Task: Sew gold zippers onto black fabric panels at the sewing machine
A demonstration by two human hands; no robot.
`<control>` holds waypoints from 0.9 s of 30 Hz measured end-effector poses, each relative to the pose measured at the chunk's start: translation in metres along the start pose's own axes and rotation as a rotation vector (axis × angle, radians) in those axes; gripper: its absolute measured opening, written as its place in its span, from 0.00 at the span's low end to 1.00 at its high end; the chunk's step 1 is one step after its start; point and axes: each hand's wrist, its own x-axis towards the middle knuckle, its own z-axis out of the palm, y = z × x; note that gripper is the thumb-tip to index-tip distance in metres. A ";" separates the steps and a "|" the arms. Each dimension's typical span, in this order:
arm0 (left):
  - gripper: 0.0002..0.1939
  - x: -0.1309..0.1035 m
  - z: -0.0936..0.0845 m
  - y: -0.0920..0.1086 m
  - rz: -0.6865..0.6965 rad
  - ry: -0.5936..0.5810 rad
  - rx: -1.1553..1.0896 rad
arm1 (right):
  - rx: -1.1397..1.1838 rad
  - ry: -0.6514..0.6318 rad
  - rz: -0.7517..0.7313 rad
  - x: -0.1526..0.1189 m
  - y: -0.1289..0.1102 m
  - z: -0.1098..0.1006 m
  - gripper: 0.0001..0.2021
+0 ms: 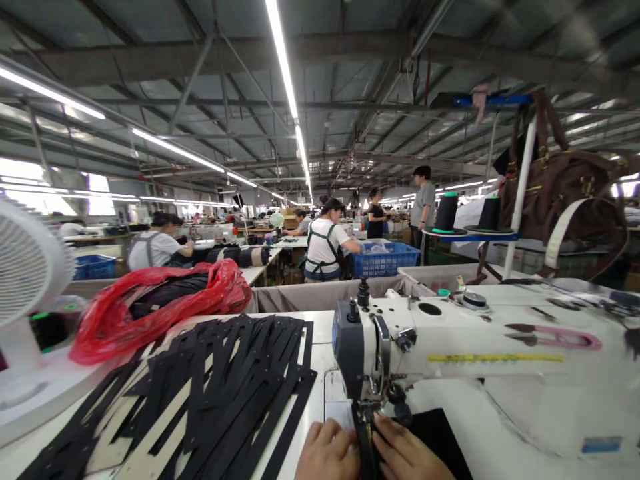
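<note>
A white sewing machine [450, 340] stands on the right, its needle area above a black fabric piece [437, 427] with a zipper strip [369, 437]. My left hand [329, 452] rests at the left edge of the strip, fingers bent close together. My right hand [407, 450] lies on the fabric just right of the strip, fingertips near the presser foot and pressing down. A pile of black and beige cut strips [215, 393] covers the table left of my hands.
A red plastic bag [107, 320] with black pieces lies behind the pile. At the far left stands a white fan [30, 267]. Pink snips [565, 337] lie on the machine. Thread cones [446, 213] stand on a rack; people work beyond, near a blue crate [385, 260].
</note>
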 end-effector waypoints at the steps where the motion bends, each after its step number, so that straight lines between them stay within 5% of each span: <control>1: 0.06 0.004 -0.009 0.005 -0.062 -0.013 -0.048 | 0.016 -0.014 0.041 0.001 -0.005 -0.005 0.19; 5: 0.12 0.021 -0.040 0.021 -0.386 -0.194 -0.233 | 0.053 -0.069 0.158 0.005 -0.019 -0.024 0.19; 8: 0.18 0.025 -0.047 0.023 -0.278 -0.173 -0.269 | 0.073 -0.073 0.197 0.007 -0.023 -0.026 0.19; 14: 0.13 0.022 -0.043 0.018 -0.077 -0.153 -0.111 | 0.110 -0.056 0.187 0.008 -0.022 -0.022 0.18; 27: 0.08 0.034 -0.044 0.019 0.028 -0.198 -0.209 | 0.091 -0.092 0.109 0.016 -0.016 -0.036 0.20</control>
